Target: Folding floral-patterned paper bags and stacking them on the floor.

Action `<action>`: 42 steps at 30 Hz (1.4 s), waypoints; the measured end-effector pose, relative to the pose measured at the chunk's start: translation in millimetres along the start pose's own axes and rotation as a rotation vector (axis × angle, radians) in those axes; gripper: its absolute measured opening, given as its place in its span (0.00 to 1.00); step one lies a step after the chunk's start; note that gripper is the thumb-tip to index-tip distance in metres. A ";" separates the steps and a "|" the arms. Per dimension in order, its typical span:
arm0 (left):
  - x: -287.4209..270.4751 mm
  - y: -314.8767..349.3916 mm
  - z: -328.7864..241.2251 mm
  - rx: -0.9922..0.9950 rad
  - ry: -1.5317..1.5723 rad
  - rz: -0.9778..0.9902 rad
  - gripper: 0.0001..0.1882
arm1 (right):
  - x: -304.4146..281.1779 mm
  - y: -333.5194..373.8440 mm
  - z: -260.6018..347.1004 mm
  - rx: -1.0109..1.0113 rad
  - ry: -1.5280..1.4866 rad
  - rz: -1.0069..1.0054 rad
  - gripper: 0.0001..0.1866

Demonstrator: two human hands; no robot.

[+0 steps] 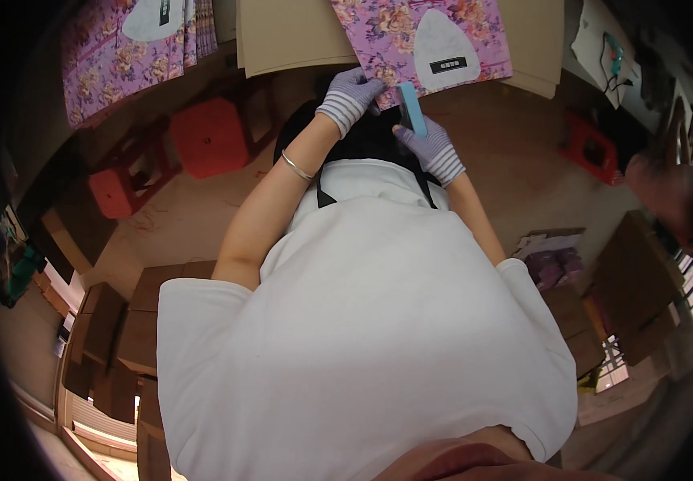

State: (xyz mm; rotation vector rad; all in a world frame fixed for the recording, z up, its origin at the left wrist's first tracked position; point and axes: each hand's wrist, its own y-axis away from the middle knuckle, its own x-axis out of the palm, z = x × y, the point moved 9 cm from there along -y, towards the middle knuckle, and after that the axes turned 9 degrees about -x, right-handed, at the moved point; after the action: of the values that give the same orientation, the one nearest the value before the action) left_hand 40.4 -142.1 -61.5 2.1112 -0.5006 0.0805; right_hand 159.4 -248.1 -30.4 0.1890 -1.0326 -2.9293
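Observation:
A pink-purple floral packaging piece [487,40] with a white rounded panel lies at the table's near edge, one corner overhanging. My left hand [348,98], in a lilac-and-white striped glove, has its fingers closed at that overhanging corner. Just right of it, my right hand [433,149], gloved alike, is closed around a light-blue, bar-shaped tool [412,109] with a dark underside. The tool stands close by the same corner; its exact kind is not clear, and I cannot tell whether it touches the piece.
Brown cardboard sheets [290,36] lie under the floral piece. A stack of similar floral pieces [114,68] sits at far left. Red stools [208,138] stand below at left, another red stool [591,146] at right. Cardboard boxes [635,280] are behind me.

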 end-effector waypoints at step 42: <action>-344.3 80.7 -84.5 0.573 0.874 -0.601 0.19 | -433.3 -66.5 55.5 0.018 0.940 -0.898 0.36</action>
State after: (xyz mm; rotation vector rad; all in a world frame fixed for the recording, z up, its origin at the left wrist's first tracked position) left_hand -294.0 -1.8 -35.2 2.3968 0.7522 0.8287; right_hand 583.2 -132.1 16.0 2.2322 -0.8941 -2.7065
